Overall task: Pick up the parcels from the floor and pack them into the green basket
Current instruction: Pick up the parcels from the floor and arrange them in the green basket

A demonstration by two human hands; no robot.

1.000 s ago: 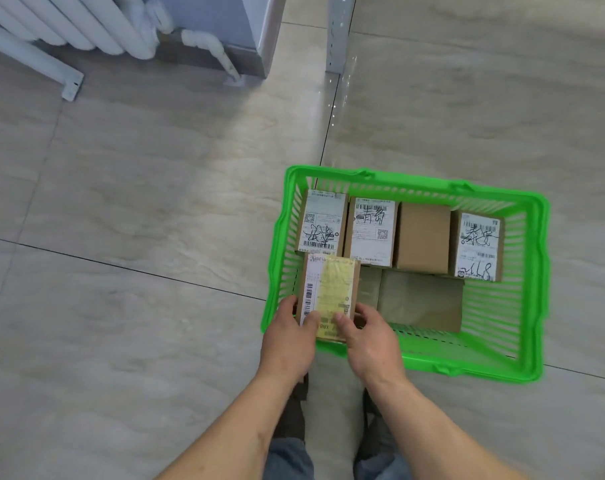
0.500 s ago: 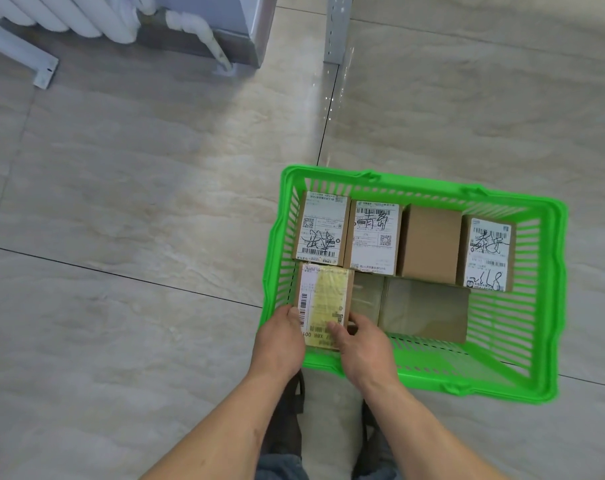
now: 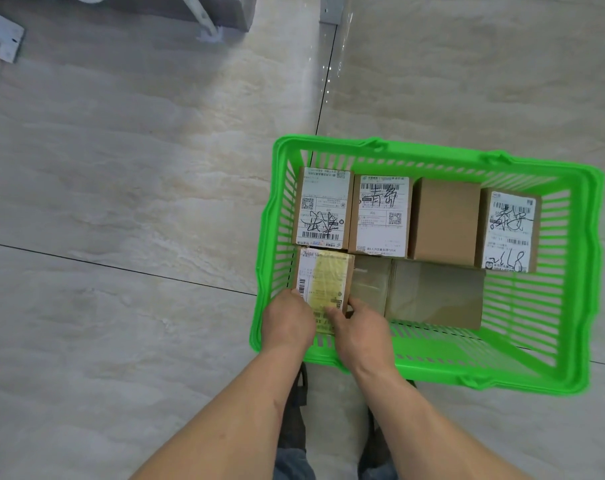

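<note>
The green basket (image 3: 571, 368) stands on the tiled floor at the right. Along its far side sit several cardboard parcels in a row; three carry white labels (image 3: 323, 207) and one is plain brown (image 3: 444, 221). A flat taped parcel (image 3: 432, 294) lies along the near side. In the near left corner is a parcel with a yellow label (image 3: 325, 284). My left hand (image 3: 287, 323) grips its left near edge, and my right hand (image 3: 358, 329) holds its right near edge with the thumb on top.
A white radiator foot (image 3: 6, 43) and a pipe (image 3: 204, 22) sit at the far left by a grey plinth. A metal post base (image 3: 330, 8) stands beyond the basket. My shoes (image 3: 294, 410) are just below the basket's near rim.
Both hands have lowered the yellow-labelled parcel deeper into the basket's near left corner, next to the flat parcel. The view has shifted forward.
</note>
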